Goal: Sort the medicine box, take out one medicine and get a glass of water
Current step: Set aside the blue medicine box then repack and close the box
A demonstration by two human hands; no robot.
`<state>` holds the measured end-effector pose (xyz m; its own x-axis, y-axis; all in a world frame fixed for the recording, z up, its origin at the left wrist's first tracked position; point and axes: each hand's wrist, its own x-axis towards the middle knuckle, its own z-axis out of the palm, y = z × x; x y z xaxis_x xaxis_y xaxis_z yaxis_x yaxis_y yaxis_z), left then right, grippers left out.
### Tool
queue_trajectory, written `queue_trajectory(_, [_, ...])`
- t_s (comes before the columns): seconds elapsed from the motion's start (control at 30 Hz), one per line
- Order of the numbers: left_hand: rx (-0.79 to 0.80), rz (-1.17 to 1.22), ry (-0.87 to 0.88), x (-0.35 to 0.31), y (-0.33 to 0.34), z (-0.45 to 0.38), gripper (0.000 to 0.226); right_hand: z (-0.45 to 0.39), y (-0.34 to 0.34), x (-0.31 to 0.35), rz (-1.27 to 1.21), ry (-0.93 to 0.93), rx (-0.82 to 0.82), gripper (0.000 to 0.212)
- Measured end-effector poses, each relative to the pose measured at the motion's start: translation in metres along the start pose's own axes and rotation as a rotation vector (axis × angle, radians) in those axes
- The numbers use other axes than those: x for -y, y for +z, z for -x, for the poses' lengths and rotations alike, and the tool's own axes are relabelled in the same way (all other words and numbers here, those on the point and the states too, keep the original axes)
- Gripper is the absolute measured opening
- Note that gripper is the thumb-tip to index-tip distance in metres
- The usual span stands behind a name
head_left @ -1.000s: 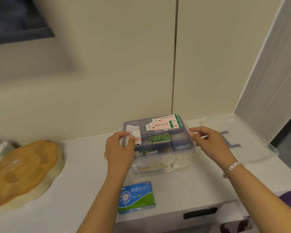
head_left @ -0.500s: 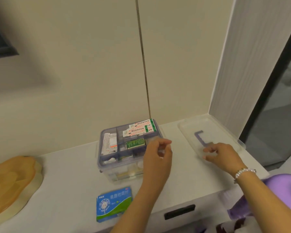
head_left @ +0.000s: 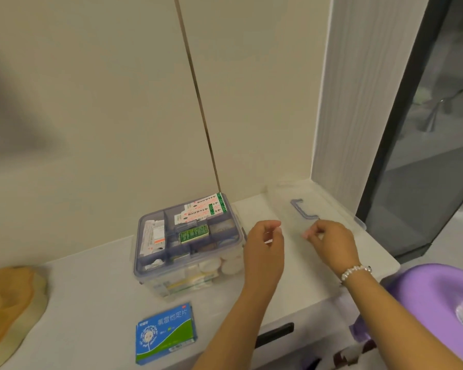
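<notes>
Left hand (head_left: 265,249): fingers loosely curled, empty, medicine box (head_left: 187,244) at its left | Right hand (head_left: 332,241): curled, empty, over clear lid (head_left: 332,206)

The medicine box (head_left: 189,247) sits on the counter (head_left: 96,297) against the far wall. Its lid (head_left: 316,206) lies to its right. My left hand (head_left: 265,249) and right hand (head_left: 332,241) hover between them (over the lid's near edge). A medicine packet (head_left: 165,334) lies nearer, a tray (head_left: 8,303) far left.
</notes>
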<state>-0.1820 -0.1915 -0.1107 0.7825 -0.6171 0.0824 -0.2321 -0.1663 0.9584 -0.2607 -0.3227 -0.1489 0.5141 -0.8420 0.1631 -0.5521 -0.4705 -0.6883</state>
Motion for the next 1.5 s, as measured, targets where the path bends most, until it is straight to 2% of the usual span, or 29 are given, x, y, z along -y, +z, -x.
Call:
queue_trajectory(0.07, [-0.001,0.006,0.014,-0.005,-0.005,-0.001,0.017,0.005,-0.016,0.014,-0.145,-0.016,-0.08,0.014])
queue_trajectory(0.3, [-0.007,0.121,0.051,-0.041,-0.032,-0.008,0.035,0.037,-0.066,0.081,-0.665,0.018,-0.151,0.014])
queue_trajectory(0.47, [-0.091,0.1,0.148,-0.058,-0.076,-0.017,0.043,0.053,-0.086,0.117,-1.086,0.011,0.03,0.017])
queue_trajectory(0.57, [-0.148,0.024,0.163,-0.058,-0.108,-0.027,0.048,0.054,-0.093,0.132,-1.17,0.025,0.023,0.019])
queue_trajectory(0.7, [-0.134,-0.004,0.136,-0.049,-0.143,-0.034,0.052,0.049,-0.098,0.143,-1.331,0.031,0.04,0.028])
queue_trajectory(0.8, [-0.137,-0.031,0.109,-0.04,-0.159,-0.038,0.054,0.043,-0.09,0.152,-1.578,0.131,0.178,0.025])
queue_trajectory(0.9, [-0.192,-0.058,0.064,-0.031,-0.175,-0.041,0.055,0.034,-0.073,0.16,-1.695,0.304,0.325,0.019])
queue_trajectory(1.0, [-0.254,-0.051,0.03,-0.019,-0.197,-0.04,0.047,0.025,-0.052,0.162,-1.727,0.408,0.418,0.021])
queue_trajectory(1.1, [-0.274,0.009,0.008,-0.006,-0.22,-0.04,0.015,0.016,-0.033,0.163,-1.73,0.487,0.462,0.022])
queue_trajectory(1.17, [-0.298,0.126,-0.045,0.001,-0.229,-0.042,0.013,0.011,-0.02,0.164,-1.666,0.499,0.477,0.025])
queue_trajectory(1.3, [-0.421,0.311,-0.204,0.021,-0.236,-0.044,0.041,0.007,0.003,0.164,-1.39,0.315,0.535,0.023])
queue_trajectory(1.43, [-0.514,0.35,-0.254,0.036,-0.231,-0.04,0.046,0.009,0.022,0.155,-0.958,0.106,0.434,0.041])
queue_trajectory(1.5, [-0.543,0.336,-0.26,0.04,-0.226,-0.038,0.036,0.01,0.03,0.152,-0.737,0.033,0.34,0.049])
